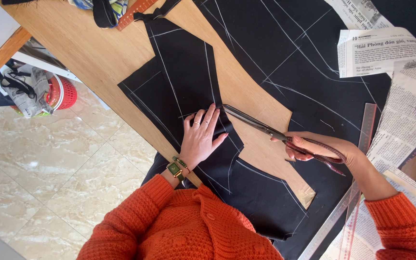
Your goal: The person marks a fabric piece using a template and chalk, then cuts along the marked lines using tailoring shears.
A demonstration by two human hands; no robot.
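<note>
My left hand lies flat with fingers spread on a black fabric piece marked with white chalk lines, on a wooden table. My right hand grips the dark red handles of long tailor's scissors. The blades point left and their tips reach the fabric edge just beside my left fingertips. A second, larger black fabric sheet with chalk lines spreads across the table to the right. A wristwatch sits on my left wrist.
Newspaper pattern pieces lie at the right. A clear ruler and a long metal ruler lie under my right forearm. A red basket with bags stands on the tiled floor at the left, beyond the table edge.
</note>
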